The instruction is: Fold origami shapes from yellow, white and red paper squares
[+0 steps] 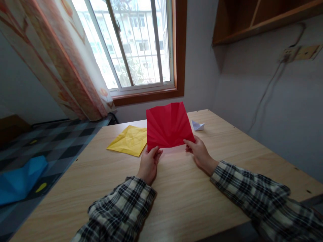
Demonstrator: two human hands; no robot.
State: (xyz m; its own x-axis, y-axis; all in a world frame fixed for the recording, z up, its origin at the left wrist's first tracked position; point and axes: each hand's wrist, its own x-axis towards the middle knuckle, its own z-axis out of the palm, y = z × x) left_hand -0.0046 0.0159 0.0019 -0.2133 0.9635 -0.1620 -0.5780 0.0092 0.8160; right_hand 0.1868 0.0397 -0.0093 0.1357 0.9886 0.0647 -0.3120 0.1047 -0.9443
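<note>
A red sheet of paper [168, 125], creased in fan-like lines, is held up above the wooden table [176, 195]. My left hand [149, 163] pinches its lower left corner. My right hand [198, 151] pinches its lower right corner. Both wrists are in plaid sleeves. A creased yellow sheet [129, 140] lies flat on the table just left of the red one. A small white folded paper [198, 125] sits behind the red sheet's right edge.
A window with a wooden frame [141, 47] and a patterned curtain [58, 57] are behind the table. Left of the table, a blue paper [19, 179] lies on a checkered surface. A wooden shelf [257, 18] hangs at the upper right.
</note>
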